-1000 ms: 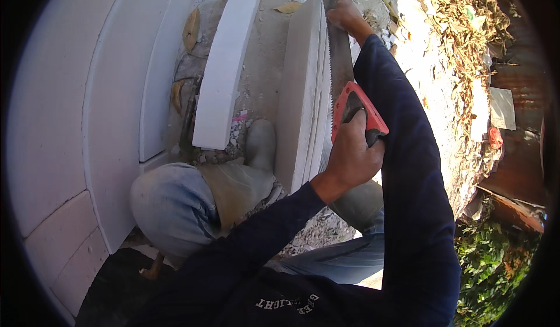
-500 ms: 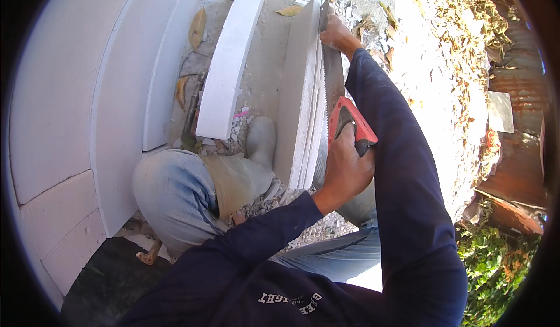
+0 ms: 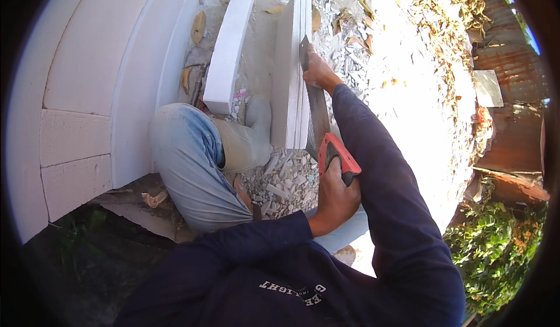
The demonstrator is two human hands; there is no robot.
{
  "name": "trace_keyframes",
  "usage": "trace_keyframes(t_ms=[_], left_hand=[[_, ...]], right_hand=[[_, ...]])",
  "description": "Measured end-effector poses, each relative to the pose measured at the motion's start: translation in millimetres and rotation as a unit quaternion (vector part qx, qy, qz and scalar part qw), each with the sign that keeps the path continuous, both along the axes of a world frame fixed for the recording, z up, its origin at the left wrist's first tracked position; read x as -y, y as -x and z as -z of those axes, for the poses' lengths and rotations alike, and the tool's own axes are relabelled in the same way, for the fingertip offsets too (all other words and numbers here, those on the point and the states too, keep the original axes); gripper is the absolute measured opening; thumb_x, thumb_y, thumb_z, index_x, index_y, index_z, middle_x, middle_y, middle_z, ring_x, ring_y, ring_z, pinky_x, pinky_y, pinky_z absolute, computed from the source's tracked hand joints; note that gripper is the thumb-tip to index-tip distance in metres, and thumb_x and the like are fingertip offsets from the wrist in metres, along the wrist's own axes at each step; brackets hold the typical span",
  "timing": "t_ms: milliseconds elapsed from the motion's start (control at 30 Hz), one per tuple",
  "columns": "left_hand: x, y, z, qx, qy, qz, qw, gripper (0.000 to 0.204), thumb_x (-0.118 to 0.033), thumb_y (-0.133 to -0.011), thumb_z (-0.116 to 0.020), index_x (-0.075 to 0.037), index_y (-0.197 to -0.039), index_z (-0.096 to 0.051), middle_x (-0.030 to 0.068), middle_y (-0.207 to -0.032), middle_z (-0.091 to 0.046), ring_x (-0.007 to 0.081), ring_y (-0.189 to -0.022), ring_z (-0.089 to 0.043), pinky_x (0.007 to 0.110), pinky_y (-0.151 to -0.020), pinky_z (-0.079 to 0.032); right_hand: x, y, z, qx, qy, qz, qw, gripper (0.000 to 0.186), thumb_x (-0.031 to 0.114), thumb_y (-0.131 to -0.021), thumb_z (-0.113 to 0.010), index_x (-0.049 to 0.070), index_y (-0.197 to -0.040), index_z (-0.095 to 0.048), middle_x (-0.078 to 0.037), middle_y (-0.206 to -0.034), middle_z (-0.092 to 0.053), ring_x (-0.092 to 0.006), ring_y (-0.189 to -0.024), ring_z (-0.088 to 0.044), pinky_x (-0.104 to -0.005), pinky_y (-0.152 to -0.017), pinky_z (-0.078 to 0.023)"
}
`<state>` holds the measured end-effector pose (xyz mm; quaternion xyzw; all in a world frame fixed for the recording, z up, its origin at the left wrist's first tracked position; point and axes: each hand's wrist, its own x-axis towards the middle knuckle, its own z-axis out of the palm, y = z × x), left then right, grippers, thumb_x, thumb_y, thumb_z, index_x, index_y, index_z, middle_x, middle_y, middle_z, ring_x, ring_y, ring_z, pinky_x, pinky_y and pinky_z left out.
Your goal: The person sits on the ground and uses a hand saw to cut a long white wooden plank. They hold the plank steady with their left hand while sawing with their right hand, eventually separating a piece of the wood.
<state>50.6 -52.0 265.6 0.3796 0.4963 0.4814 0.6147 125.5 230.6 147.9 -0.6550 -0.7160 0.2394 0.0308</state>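
Note:
A hand saw [image 3: 318, 114] with a red and black handle lies lengthwise along the right side of a pale block [image 3: 286, 76]. Its toothed edge faces the block; whether the teeth touch it I cannot tell. My left hand [image 3: 337, 199] is wrapped round the saw's handle at the near end. Farther out, my right hand [image 3: 321, 71] grips the blade close to its tip, fingers partly hidden behind the metal. Long lines run down the block's near face, splitting it into thin layers. A boot [image 3: 258, 117] stands against the block's left side.
Another long white block [image 3: 230, 47] lies to the left, beside large pale panels [image 3: 137, 76] along the wall. Broken chips [image 3: 286, 181] cover the ground below the block. Dry leaves [image 3: 449, 47] and rusty sheet metal [image 3: 510, 134] are at the right, above green plants [image 3: 496, 251].
Both hands have drawn the saw toward me along the block, so its tip now sits short of the block's far end. The whole view has shifted slightly.

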Motion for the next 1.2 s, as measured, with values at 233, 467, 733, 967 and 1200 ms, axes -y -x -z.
trace_keyframes(t_ms=[233,467,733,967,1200], left_hand=[[87.1,7.7,-23.4,0.044,0.015,0.079,0.996,0.02,-0.006,-0.088,-0.06,0.005,-0.104,-0.055,0.0153,-0.091,-0.063,0.025,-0.085,-0.062,0.038,-0.08,-0.048],[138.9,28.1,-61.4,0.203,0.203,0.297,0.911,0.024,-0.005,-0.087,-0.067,0.0,-0.108,-0.055,0.0061,-0.093,-0.06,0.0127,-0.085,-0.06,0.03,-0.076,-0.05],[111.6,13.6,-66.1,0.135,-0.068,0.299,0.942,0.033,-0.012,-0.092,-0.066,-0.001,-0.118,-0.05,0.0057,-0.097,-0.05,0.0154,-0.091,-0.053,0.032,-0.081,-0.045],[-60.7,-4.6,-6.8,0.004,-0.129,0.048,0.99,0.026,-0.005,-0.08,-0.064,0.005,-0.103,-0.056,0.0274,-0.088,-0.064,0.0465,-0.089,-0.064,0.049,-0.08,-0.048],[-184.1,-26.7,38.8,-0.036,-0.174,-0.017,0.984,0.021,-0.002,-0.081,-0.062,0.006,-0.098,-0.053,0.0287,-0.086,-0.062,0.0494,-0.086,-0.062,0.05,-0.077,-0.047]], right_hand=[[101.8,-3.6,-6.1,-0.017,0.043,-0.014,0.999,0.097,0.002,-0.073,-0.06,-0.012,-0.155,-0.009,-0.037,-0.122,-0.061,-0.0468,-0.12,-0.059,-0.0438,-0.103,-0.047],[202.0,-9.4,-22.8,-0.071,0.127,-0.007,0.989,0.098,0.002,-0.072,-0.061,-0.009,-0.156,-0.012,-0.036,-0.126,-0.058,-0.0442,-0.121,-0.058,-0.0406,-0.102,-0.047],[143.7,-29.7,-100.5,-0.065,0.039,0.014,0.997,0.091,0.001,-0.072,-0.054,-0.011,-0.154,-0.017,-0.038,-0.129,-0.055,-0.0465,-0.125,-0.054,-0.0415,-0.107,-0.044],[-78.6,-38.7,-71.4,-0.059,-0.122,0.037,0.99,0.082,0.003,-0.076,-0.055,-0.013,-0.151,-0.026,-0.034,-0.126,-0.059,-0.0439,-0.122,-0.057,-0.0395,-0.104,-0.045],[-238.2,-50.6,-5.6,0.016,-0.104,0.014,0.994,0.068,0.002,-0.075,-0.057,-0.011,-0.141,-0.044,-0.031,-0.124,-0.063,-0.0417,-0.122,-0.059,-0.0409,-0.104,-0.046]])
